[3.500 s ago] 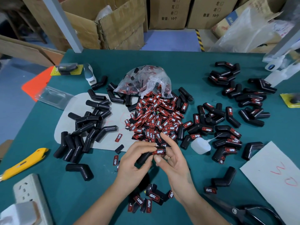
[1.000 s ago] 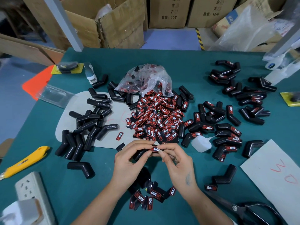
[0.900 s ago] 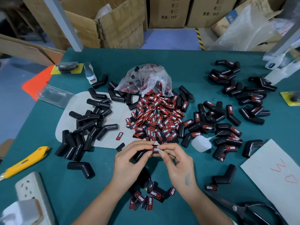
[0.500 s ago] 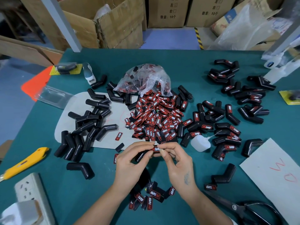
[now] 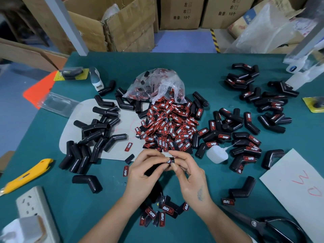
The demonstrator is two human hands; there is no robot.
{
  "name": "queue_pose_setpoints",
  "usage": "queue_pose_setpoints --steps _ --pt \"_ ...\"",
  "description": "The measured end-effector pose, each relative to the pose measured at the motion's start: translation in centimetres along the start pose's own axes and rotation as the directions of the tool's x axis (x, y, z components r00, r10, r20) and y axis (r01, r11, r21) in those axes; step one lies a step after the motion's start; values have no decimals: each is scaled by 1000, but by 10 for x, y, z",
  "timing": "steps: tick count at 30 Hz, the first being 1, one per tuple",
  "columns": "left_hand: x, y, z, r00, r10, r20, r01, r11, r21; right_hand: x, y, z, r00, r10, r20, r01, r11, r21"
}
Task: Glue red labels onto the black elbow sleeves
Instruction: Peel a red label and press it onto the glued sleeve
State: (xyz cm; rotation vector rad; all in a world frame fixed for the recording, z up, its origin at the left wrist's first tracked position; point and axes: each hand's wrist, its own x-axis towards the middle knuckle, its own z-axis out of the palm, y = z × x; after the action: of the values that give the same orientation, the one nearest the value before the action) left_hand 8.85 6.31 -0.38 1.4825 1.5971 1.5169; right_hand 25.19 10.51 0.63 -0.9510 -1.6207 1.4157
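Both hands, the left hand (image 5: 142,170) and the right hand (image 5: 190,174), pinch one black elbow sleeve (image 5: 156,168) just above the worktop (image 5: 175,71), near the label heap (image 5: 168,127). Its red label (image 5: 169,161) should be pressed flat and square until the glue grabs.

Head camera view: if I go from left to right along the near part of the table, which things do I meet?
Yellow utility knife → lone black elbow sleeve → left hand → right hand → black scissors → white sheet with red marks.
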Motion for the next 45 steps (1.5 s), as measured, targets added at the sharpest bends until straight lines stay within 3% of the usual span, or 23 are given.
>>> queue_pose_setpoints --steps 10,37,45 --pt "0 -1 -2 997 -48 65 49 999 -2 -2 3 -1 999 -33 20 34 997 -74" --pt "0 2 0 1000 -20 18 20 1000 1 1 -2 -3 999 -11 37 13 999 -47" --pt "-1 2 2 1000 -17 25 17 1000 -3 1 -1 0 999 -51 -17 49 994 -96"
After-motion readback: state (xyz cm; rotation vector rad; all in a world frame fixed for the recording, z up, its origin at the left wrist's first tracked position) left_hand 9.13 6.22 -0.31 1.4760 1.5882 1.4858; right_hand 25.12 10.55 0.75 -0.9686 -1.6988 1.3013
